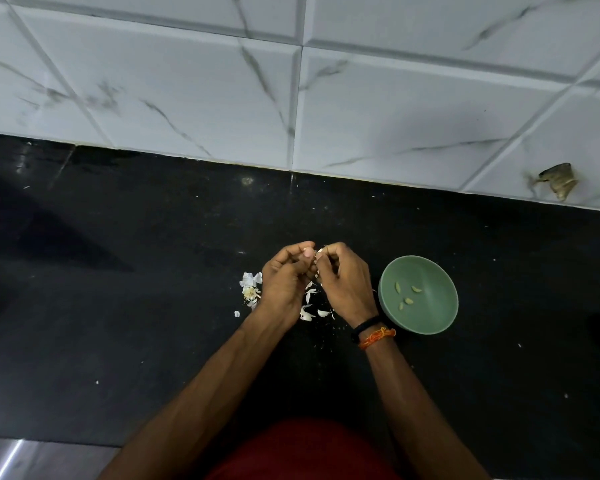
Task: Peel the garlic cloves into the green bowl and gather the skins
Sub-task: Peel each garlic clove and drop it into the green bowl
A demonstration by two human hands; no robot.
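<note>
Both hands meet over the black counter, a little above it. My left hand and my right hand pinch one small garlic clove between their fingertips; most of the clove is hidden by the fingers. White garlic skins lie scattered on the counter under and between the hands. The rest of the garlic head, with papery skin and dry roots, lies just left of my left hand. A green bowl stands to the right of my right hand, with several peeled cloves inside.
A white marble-look tiled wall rises behind the counter, with a broken hole at its lower right. The counter's front edge runs near my body; a metal strip shows at the bottom left. Small skin flecks dot the counter.
</note>
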